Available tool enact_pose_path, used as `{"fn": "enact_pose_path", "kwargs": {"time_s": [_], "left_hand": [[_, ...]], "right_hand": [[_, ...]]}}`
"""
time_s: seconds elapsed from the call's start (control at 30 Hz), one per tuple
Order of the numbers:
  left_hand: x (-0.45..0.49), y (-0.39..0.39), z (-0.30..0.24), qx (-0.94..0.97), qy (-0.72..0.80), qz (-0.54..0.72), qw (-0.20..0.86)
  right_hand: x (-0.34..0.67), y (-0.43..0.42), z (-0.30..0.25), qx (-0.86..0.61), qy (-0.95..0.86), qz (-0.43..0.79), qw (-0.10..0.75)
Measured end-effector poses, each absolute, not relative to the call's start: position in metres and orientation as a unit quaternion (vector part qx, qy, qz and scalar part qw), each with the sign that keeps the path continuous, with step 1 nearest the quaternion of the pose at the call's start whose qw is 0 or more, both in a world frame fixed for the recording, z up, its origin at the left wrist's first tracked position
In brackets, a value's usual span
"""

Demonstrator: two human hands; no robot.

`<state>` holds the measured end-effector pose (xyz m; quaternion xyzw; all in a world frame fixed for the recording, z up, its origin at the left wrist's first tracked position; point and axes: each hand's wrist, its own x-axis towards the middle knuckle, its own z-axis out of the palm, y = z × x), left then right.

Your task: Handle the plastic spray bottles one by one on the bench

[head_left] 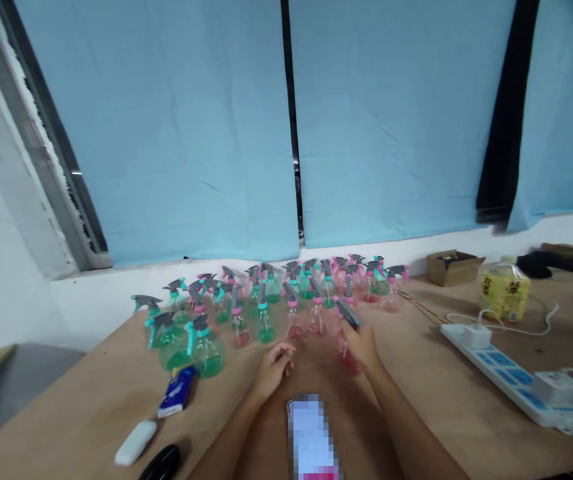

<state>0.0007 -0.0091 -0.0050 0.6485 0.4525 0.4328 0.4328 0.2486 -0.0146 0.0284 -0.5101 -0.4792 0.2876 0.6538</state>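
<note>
My right hand (361, 343), right of centre in the lower half of the frame, grips a clear plastic spray bottle (348, 361) with pink-red liquid and a grey and pink trigger head. My fingers close around its upper part, just below the head; blur hides whether its base touches the brown wooden tabletop (101, 387). My left hand (275, 363), at lower centre, has its fingers loosely curled, with nothing visible in them; I cannot tell whether the fingertips meet the thumb.

Across the middle of the frame, beyond my hands, stands a crowd of small, upright spray bottles: round-bodied green-liquid bottles (266, 327) with turquoise collars, mixed with pink-liquid bottles (294, 324) with pink collars.

At lower centre, between my forearms, lies a pixelated, pale, rectangular slab (311, 437). At lower left are a blue and white squeeze tube (177, 392), a white rounded case (136, 442) and a glossy black oval object (161, 463). At right, a white power strip (511, 377) lies near a clear plastic jug of yellow liquid (505, 293). Light-blue fabric curtains (191, 120) fill the upper frame.
</note>
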Motion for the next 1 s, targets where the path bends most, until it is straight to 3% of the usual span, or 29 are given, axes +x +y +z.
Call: {"fn": "enact_pose_path", "kwargs": {"time_s": [0.17,0.43,0.7,1.0], "left_hand": [[0.001,-0.009,-0.004,0.651,0.447,0.435,0.433],[0.001,-0.008,-0.005,0.636,0.455,0.446,0.435],[0.003,-0.006,-0.008,0.636,0.443,0.456,0.438],[0.003,-0.007,-0.006,0.650,0.429,0.451,0.437]], "right_hand": [[0.220,-0.006,0.032,-0.415,-0.514,0.377,0.649],[0.196,-0.012,0.047,-0.295,-0.553,0.566,0.536],[0.178,-0.013,0.049,-0.257,-0.531,0.620,0.517],[0.175,-0.012,0.046,-0.284,-0.521,0.603,0.534]]}}
